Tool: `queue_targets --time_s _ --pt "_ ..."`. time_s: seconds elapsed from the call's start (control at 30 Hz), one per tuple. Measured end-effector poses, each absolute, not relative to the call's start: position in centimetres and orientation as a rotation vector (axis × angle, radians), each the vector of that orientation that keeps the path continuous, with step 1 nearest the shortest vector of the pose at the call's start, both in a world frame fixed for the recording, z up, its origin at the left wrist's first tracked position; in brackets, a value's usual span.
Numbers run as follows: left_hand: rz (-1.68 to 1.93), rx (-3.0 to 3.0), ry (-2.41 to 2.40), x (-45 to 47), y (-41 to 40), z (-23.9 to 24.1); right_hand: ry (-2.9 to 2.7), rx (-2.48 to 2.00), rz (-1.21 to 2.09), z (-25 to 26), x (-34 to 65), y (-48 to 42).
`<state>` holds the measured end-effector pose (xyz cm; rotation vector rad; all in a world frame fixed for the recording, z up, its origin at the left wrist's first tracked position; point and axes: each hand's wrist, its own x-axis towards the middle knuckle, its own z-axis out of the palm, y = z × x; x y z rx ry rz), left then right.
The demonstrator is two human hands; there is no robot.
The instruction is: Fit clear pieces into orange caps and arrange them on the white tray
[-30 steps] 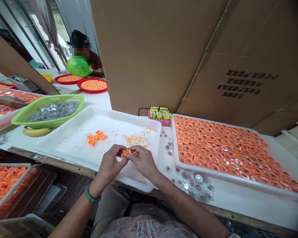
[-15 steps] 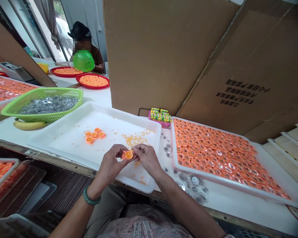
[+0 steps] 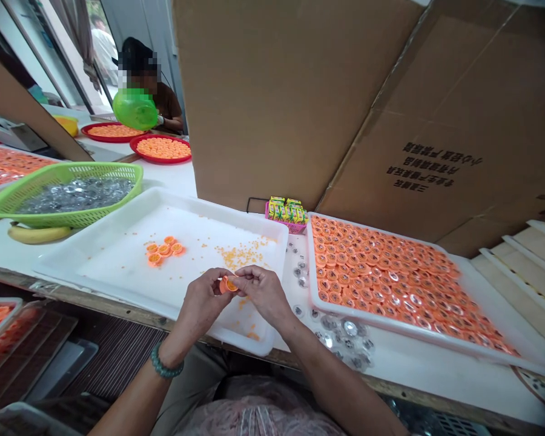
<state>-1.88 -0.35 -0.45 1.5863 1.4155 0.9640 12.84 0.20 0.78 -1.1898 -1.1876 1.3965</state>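
Note:
My left hand [image 3: 200, 304] and my right hand [image 3: 264, 295] meet over the near edge of a white tray [image 3: 118, 242], both pinching one small orange round cap [image 3: 228, 283] between fingertips. In that tray lie several orange caps [image 3: 162, 250] in a small cluster and a scatter of tiny orange beads [image 3: 243, 253]. A second white tray [image 3: 485, 354] to the right is packed with several rows of orange caps [image 3: 386, 272]. Clear round lids [image 3: 347, 339] lie loose on the table just right of my right hand.
A green basket [image 3: 63, 209] of clear lids stands at the left over a banana [image 3: 36, 234]. A small pink basket [image 3: 287, 213] of yellow packets sits against large cardboard sheets [image 3: 336, 97]. Another person [image 3: 157, 100] sits far back by red trays [image 3: 161, 148].
Both hands have kept hold of the orange cap, turning it slightly between the fingertips. The camera view has shifted a little; the trays have not moved.

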Motion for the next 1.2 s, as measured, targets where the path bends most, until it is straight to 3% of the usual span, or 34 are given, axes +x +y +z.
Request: queue_targets --time_s 0.47,0.8,1.2 --pt "0.941 1.193 1.113 -0.8 0.3 0.0 -1.052 -1.243 1.425 0.8 14.1 0.1" --pt "0.879 1.310 1.151 -1.1 0.4 -1.0 -1.380 -1.295 1.120 0.2 13.7 -0.3" --pt "0.893 1.317 1.161 -1.2 0.3 -1.3 -1.342 -1.300 1.128 0.1 13.6 -0.4"
